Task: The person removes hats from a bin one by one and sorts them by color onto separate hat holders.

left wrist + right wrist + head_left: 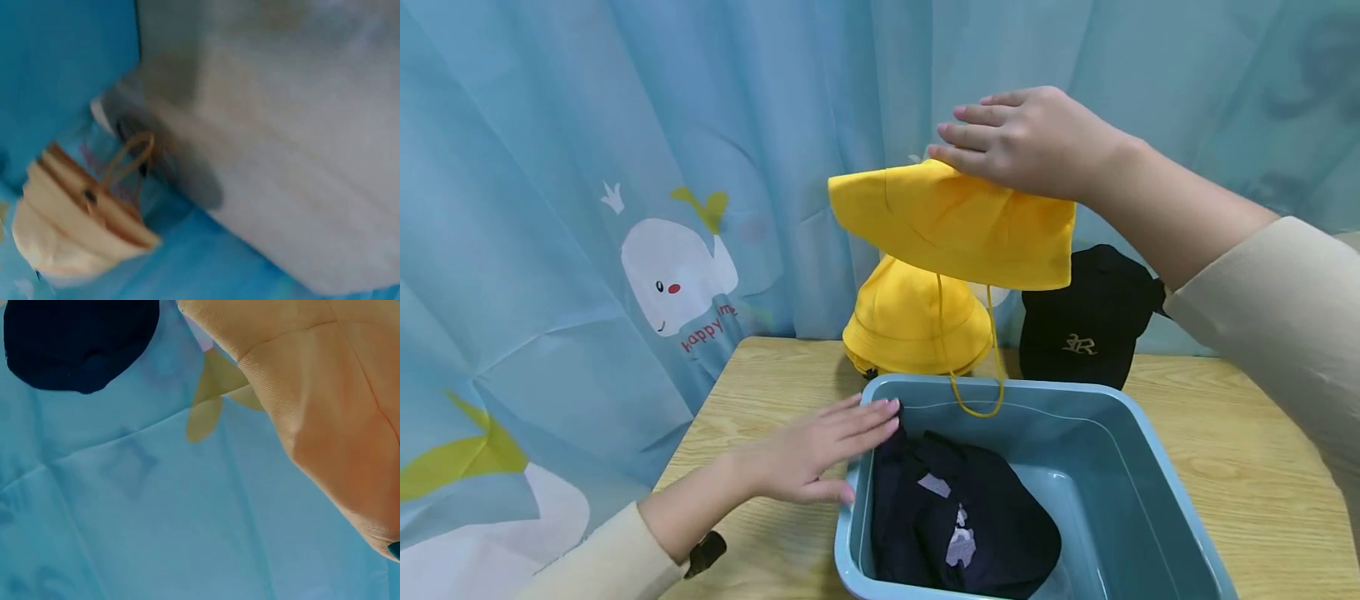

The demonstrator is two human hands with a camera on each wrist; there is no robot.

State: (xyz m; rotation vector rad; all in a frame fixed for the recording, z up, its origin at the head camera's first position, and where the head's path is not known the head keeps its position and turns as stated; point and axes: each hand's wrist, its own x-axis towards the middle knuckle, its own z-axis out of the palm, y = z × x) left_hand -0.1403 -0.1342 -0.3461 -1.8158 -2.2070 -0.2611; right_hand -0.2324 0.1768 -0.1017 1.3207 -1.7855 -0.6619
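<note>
A yellow bucket hat point(955, 221) with a thin chin cord hangs in the air above the back of a blue plastic tub point(1112, 396). My right hand point(1026, 142) holds it from above by the crown, its thumb hidden behind the cloth. In the right wrist view the hat point(337, 419) fills the right side; in the left wrist view the hat point(75, 219) appears at lower left, cord dangling. My left hand point(820, 450) lies with fingers stretched out at the tub's left rim. Inside the tub, on the left, sit dark caps point(1000, 508) with a pale patch.
A second yellow bucket hat point(917, 321) stands on the wooden table point(775, 383) behind the tub. To its right is a black cap point(1082, 317) with a small emblem. A blue curtain point(760, 125) with whale prints hangs behind the table.
</note>
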